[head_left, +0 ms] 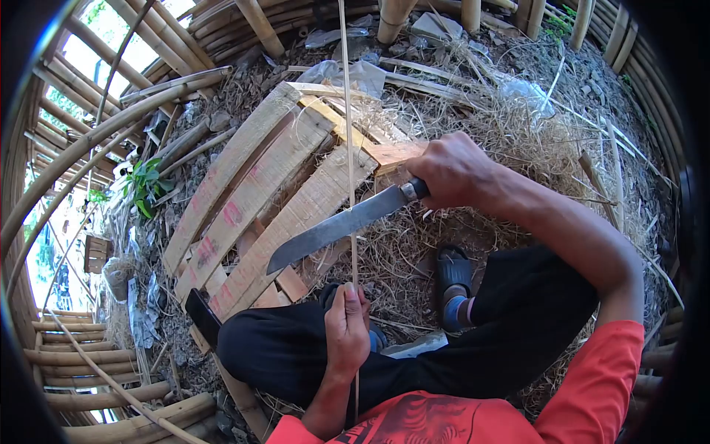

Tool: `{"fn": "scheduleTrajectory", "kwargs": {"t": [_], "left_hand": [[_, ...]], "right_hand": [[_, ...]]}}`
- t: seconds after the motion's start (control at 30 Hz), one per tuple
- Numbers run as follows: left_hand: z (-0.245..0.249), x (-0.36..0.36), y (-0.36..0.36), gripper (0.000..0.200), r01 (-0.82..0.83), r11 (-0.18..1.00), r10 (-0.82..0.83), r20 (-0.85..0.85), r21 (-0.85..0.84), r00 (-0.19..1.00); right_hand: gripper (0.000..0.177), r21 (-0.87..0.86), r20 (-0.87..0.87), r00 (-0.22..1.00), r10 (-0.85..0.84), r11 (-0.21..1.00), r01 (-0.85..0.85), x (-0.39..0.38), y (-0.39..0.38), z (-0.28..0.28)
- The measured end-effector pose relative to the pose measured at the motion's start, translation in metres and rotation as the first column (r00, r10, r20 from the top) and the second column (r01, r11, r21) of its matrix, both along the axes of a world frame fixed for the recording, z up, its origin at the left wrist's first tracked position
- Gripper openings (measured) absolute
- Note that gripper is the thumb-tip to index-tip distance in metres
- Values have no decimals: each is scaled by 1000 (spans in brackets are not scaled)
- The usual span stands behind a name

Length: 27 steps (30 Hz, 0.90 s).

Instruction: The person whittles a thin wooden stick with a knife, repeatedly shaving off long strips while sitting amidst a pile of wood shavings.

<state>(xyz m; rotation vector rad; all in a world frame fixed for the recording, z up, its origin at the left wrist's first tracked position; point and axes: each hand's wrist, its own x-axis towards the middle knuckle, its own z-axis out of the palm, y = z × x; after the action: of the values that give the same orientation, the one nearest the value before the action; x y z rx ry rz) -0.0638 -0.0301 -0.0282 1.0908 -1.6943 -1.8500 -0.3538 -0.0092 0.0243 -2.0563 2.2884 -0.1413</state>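
Observation:
My right hand point(449, 169) is wrapped round the dark handle of a large knife point(336, 226), whose broad blade points to the lower left. The blade crosses a long thin bamboo strip point(346, 96) near its middle and appears to touch it. Below the blade, my left hand point(347, 329) pinches the strip between thumb and fingers. The strip runs from the top of the view down past my left hand to the red shirt. Just left of the blade lies a pallet of wooden planks point(296, 211).
Pale shavings point(510, 133) cover the ground around the pallet. A dark phone-like object point(202, 314) leans at the pallet's lower end. Sandalled feet point(454, 274) rest in front of my body. Bamboo poles point(259, 28) and a green plant point(145, 185) stand beyond.

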Motion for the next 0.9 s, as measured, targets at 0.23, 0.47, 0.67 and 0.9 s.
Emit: {"fn": "scheduleTrajectory", "kwargs": {"t": [0.23, 0.47, 0.67, 0.9], "left_hand": [[0, 31, 7, 33, 127, 990, -124, 54, -65, 991], [-14, 38, 9, 33, 179, 983, -175, 70, -42, 982], [-12, 57, 22, 34, 321, 922, -284, 183, -217, 941], [-8, 66, 22, 34, 291, 955, -273, 207, -63, 940]], "right_hand": [[25, -122, 47, 825, -563, 816, 564, -121, 19, -2], [16, -141, 198, 842, -501, 836, 531, -82, 40, -29], [9, -157, -56, 934, -352, 927, 340, -101, 41, -18], [20, -178, -37, 974, -224, 961, 214, -117, 43, -34]]}}
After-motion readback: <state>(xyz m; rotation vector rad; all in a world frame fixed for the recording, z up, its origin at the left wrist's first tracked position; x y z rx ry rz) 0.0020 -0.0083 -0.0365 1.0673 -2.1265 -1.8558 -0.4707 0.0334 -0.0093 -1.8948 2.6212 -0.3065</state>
